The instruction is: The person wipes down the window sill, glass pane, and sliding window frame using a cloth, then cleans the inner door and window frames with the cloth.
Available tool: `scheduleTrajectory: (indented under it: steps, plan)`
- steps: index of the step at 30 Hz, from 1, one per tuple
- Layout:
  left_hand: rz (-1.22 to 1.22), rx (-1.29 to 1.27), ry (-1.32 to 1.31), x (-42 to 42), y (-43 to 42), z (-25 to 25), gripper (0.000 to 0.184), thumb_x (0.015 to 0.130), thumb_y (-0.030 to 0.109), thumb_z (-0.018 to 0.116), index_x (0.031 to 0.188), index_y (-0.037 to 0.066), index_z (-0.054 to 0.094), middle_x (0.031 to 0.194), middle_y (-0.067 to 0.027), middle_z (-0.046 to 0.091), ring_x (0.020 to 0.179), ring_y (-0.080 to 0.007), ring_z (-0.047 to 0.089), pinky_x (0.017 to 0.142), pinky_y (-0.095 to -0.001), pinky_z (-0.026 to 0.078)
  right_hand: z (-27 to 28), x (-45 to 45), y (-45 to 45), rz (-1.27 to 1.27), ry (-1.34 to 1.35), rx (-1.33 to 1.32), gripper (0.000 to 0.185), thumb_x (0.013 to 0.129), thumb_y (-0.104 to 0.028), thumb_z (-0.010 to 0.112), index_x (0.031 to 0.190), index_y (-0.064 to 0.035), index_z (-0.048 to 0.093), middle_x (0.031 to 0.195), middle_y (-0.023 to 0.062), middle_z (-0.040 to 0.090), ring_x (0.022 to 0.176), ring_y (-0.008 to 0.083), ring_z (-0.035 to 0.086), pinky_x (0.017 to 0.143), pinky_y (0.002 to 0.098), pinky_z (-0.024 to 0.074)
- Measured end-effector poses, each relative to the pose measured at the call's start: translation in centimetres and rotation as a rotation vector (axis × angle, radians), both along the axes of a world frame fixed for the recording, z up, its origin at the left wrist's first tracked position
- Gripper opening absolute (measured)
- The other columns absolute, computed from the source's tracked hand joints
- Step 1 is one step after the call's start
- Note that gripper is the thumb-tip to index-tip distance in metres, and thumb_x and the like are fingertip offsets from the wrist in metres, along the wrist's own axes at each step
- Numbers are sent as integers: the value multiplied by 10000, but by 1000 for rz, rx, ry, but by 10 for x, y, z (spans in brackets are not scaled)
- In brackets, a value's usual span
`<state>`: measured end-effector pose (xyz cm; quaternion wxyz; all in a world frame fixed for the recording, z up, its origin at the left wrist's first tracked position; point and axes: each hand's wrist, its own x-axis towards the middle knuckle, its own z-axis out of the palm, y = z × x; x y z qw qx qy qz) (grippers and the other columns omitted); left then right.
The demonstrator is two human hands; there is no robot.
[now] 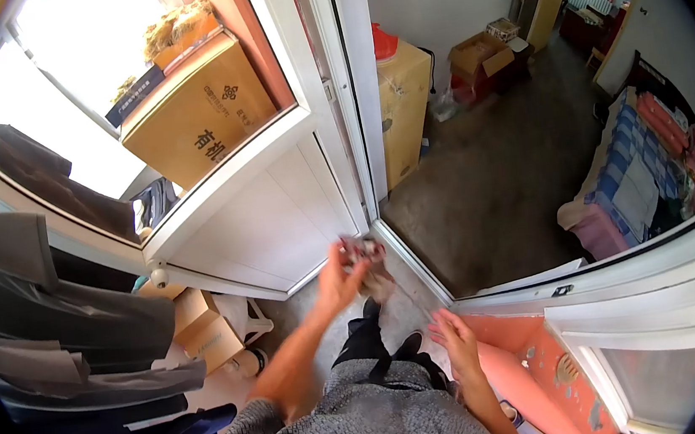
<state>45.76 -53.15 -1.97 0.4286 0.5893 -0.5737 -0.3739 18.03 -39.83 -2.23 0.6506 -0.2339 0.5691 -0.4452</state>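
Observation:
Near the middle of the head view, my left hand (339,281) is closed on a small red and whitish bundle (364,253), blurred by motion, with a brownish part hanging below it. A thin pale strand (411,302) runs from the bundle toward my right hand (455,337). That hand is lower and to the right, palm turned inward, its fingers extended and slightly blurred. Whether the strand touches its fingers is hard to make out. Both hands are above the pale floor in front of my legs.
A white door (254,210) stands at the left, with dark clothes (104,319) and cardboard boxes (207,329) beside it. Beyond the door frame (406,253) are a wooden cabinet (404,109), an open box (479,55) and a bed (637,186). An orange wall (549,365) is at the right.

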Motion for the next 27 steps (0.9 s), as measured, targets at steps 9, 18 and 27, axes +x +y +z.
scheduleTrajectory:
  steps: [9,18,27]
  plan:
    - [365,-839,-659,77,-217,147,311,874,105,764,1153,17,658,1229,-119,658,1179,-368,567,993,-483,484,-13,-21,-38,-182,134,76,419,1005,-170,689,1359,36,597,1223,150,700,1037,217,702,884,342,586]
    - [229,-670,-855,84,-260,114,259,813,98,739,1053,33,669,1194,-152,668,1057,-370,591,929,-470,489,-15,25,-100,-210,56,16,289,1000,-144,690,1241,14,679,1140,116,735,958,215,732,838,308,567]
    - [-171,-544,-563,74,-233,88,223,781,97,749,982,67,659,920,-143,629,892,-375,592,776,-473,498,-15,71,-160,2,115,19,396,1005,-169,691,1330,46,621,1204,154,720,1016,223,725,908,334,571]
